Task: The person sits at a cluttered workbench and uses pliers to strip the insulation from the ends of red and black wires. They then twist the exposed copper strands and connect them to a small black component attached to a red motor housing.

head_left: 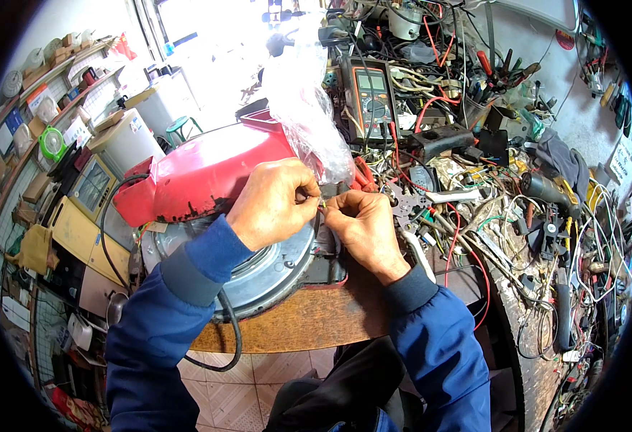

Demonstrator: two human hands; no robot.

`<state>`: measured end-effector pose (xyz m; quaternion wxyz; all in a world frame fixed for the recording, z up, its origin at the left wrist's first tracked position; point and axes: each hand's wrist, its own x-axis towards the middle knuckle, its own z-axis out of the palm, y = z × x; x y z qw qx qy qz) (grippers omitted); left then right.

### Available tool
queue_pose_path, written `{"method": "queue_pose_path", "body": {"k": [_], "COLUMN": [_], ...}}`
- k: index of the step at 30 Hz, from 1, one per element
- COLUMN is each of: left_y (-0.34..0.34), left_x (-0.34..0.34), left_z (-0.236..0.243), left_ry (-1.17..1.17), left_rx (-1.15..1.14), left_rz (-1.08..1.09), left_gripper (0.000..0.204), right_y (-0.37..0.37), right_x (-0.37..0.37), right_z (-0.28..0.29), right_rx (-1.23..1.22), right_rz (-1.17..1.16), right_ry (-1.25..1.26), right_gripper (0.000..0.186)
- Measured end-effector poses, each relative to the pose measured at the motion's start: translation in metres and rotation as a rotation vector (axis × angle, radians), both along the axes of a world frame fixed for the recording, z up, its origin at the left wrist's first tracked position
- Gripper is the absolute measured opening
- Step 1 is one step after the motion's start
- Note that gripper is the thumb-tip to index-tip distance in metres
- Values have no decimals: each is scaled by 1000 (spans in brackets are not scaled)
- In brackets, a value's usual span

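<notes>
My left hand (276, 201) and my right hand (364, 225) meet fingertip to fingertip over the right side of an appliance. Both are pinched around a thin yellow-green wire (322, 204), of which only a tiny bit shows between the fingers. The appliance has a red, chipped housing (204, 169) and a round grey metal base (287, 261), lying on the wooden table (294, 327). A black power cord (235, 338) loops down past the table's front edge. Clear plastic wrap (323, 137) drapes over the housing's far end.
Behind my right hand stands a multimeter (371, 97) with red leads (454, 248). Tangled wires, pliers (407, 201) and a cup of tools (474, 111) crowd the bench at right. Shelves (60, 65) line the left wall, near a white appliance (125, 140).
</notes>
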<state>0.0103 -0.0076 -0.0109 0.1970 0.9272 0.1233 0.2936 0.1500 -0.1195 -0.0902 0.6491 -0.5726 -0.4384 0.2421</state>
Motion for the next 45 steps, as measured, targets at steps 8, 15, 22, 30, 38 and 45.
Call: {"method": "queue_pose_path", "body": {"k": [8,15,22,30,38,45], "left_y": [0,0,-4,-3,-1,-1], "left_x": [0,-1,-1,-1,-1,-1], "left_z": [-1,-1,2,3,2,1], "left_ry": [1,14,42,36,30,23], "left_rx": [-23,-50,-81,-65,-27,14], "left_rz": [4,9,60,31,-2,-20], "left_gripper": [8,10,10,9,7,7], "right_y": [-1,-2,-1,-1,-1,-1], "right_x": [-2,-4,-3,-2,-2,-2], "right_z": [0,0,0,-2,-1,-2], "right_rx": [6,22,13,5,11,9], "right_rz": [-31,-52,-54,-36,-43,-45], "right_ry": [-46,-60,-65,-54,-60,-52], "right_gripper": [11,11,11,12,13,13]}}
